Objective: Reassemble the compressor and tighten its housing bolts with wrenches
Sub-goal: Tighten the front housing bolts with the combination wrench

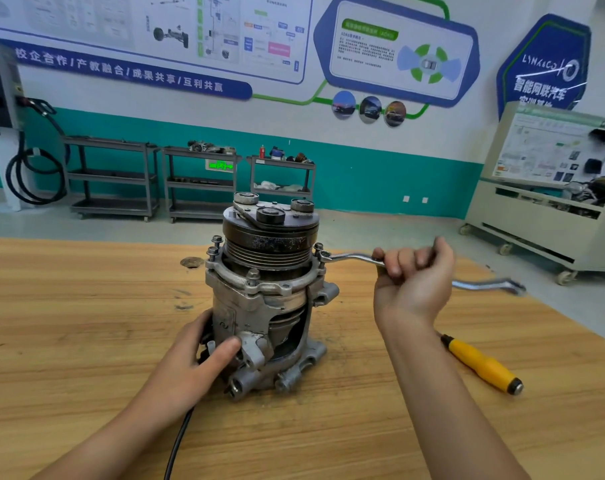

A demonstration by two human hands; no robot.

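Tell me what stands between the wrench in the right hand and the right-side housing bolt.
Nothing visible. The wrench ring sits on that bolt; the right hand grips its handle. The left hand holds the compressor.

The clearest lettering on my feed is the white line on the blue wall banner (121,72): 校企合作 / 产教融合 / 成果共享 / 互利共赢. On the blue hexagonal sign (543,64) at the far right I read the brand LYNK&CO, with 智能网联汽车 beneath it. A third line under that is cut off by the display board (550,147) standing in front, whose own print is too small for me. The rounded wall panel (398,77) carries a green heading (369,31) ending in (ADAS); its paragraph below blurs out. Low on the teal wall band, a lit green exit sign (220,165) shows pale marks I cannot tell apart.
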